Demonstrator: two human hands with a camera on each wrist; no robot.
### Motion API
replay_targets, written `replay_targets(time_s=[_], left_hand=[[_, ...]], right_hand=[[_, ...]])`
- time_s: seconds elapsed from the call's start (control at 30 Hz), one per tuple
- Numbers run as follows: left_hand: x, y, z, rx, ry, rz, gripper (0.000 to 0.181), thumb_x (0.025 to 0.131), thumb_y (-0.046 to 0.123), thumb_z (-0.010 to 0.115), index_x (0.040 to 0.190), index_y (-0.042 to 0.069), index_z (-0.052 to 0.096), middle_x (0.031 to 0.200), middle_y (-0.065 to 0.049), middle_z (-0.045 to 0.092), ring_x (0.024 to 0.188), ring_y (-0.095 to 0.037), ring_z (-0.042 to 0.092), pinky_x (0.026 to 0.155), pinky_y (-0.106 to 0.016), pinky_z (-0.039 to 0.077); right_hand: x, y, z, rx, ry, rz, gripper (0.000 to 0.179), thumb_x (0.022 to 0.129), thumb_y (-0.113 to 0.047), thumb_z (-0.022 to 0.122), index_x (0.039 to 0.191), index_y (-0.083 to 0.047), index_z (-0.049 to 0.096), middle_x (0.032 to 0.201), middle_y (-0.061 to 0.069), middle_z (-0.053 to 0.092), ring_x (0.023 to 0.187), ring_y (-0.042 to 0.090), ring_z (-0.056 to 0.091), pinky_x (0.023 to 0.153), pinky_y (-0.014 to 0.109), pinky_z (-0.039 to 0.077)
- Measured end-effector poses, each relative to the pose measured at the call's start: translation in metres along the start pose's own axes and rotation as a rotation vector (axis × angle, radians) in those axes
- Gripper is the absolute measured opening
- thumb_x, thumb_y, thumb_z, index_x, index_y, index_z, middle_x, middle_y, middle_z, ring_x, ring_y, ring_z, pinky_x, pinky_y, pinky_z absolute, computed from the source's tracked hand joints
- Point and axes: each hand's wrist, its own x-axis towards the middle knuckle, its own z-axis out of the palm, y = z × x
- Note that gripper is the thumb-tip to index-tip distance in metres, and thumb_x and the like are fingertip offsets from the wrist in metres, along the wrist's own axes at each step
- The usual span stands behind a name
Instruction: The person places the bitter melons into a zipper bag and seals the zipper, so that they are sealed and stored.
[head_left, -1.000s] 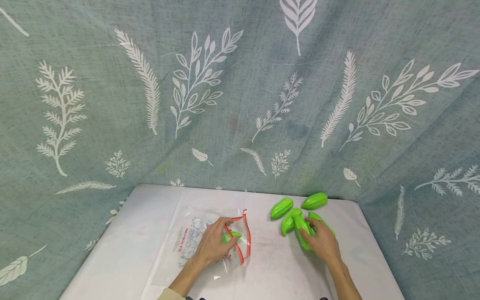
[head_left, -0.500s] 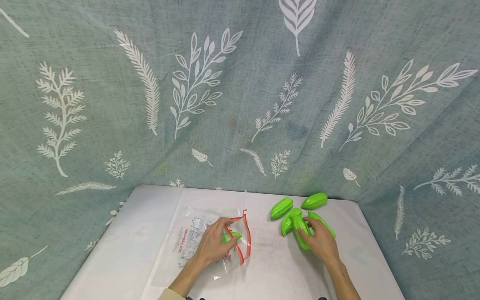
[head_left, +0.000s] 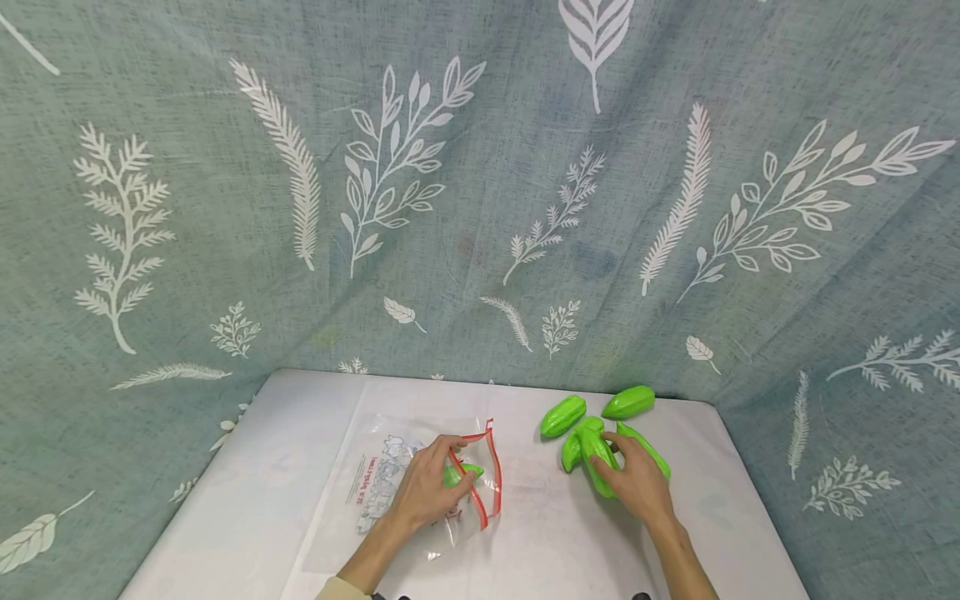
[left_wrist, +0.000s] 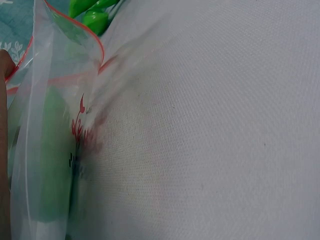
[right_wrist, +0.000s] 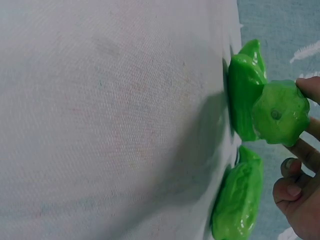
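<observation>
In the head view, my left hand (head_left: 429,487) grips the red-edged mouth of a clear zip bag (head_left: 360,508), and the mouth gapes to the right. Inside the bag lies a green vegetable (left_wrist: 52,155), seen hazily through the plastic in the left wrist view. On the right, my right hand (head_left: 639,482) holds a glossy green ridged vegetable (head_left: 595,462) between thumb and fingers. Its lobed end with a small round mark (right_wrist: 280,112) faces the right wrist camera. Another green vegetable (head_left: 571,452) lies partly behind it.
Further green vegetables lie around the right hand: one at the back (head_left: 563,416), one at the far right (head_left: 628,402), and one beside the fingers (head_left: 649,450). A white-covered table (head_left: 225,492) bears everything. A patterned curtain (head_left: 465,317) stands along its back and sides.
My right hand has shifted slightly left and away from me, tilting the green vegetable it holds a little. The left hand and the bag have stayed in place.
</observation>
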Motion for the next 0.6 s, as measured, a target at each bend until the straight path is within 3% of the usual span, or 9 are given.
replay_targets(time_s=[0.6], left_hand=[[0.002, -0.001, 0.0, -0.016, -0.004, 0.017, 0.052, 0.083, 0.037, 0.079, 0.128, 0.022, 0.058, 0.114, -0.001, 0.069, 0.101, -0.015, 0.065, 0.086, -0.036, 0.054]], right_hand=[[0.001, -0.012, 0.006, -0.001, 0.011, -0.034, 0.054, 0.09, -0.043, 0.073, 0.134, -0.014, 0.062, 0.113, 0.006, 0.065, 0.112, 0.032, 0.062, 0.09, 0.051, 0.051]])
